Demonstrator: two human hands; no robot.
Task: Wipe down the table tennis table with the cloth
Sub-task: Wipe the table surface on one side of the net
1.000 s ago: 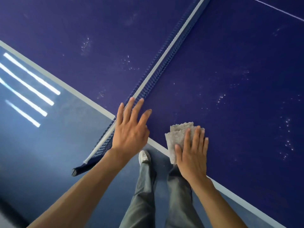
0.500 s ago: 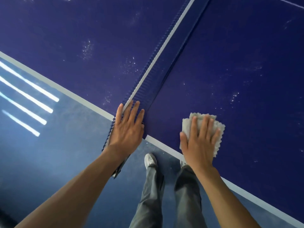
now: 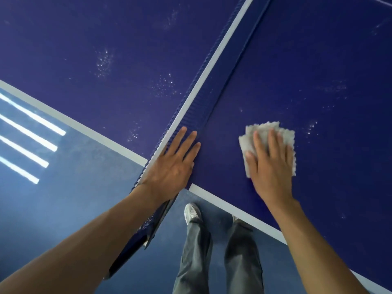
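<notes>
Both flat: left hand on net, right hand on cloth.

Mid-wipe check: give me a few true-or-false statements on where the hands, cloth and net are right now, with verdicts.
1. The right hand lies flat on the cloth, which is on the table. True.
2. White specks show on the table on both sides of the net. True.
3. The cloth lies left of the net. False: it lies to the right of it.
4. The left hand grips a second cloth. False: its straight fingers press on the net and it holds no cloth.
</notes>
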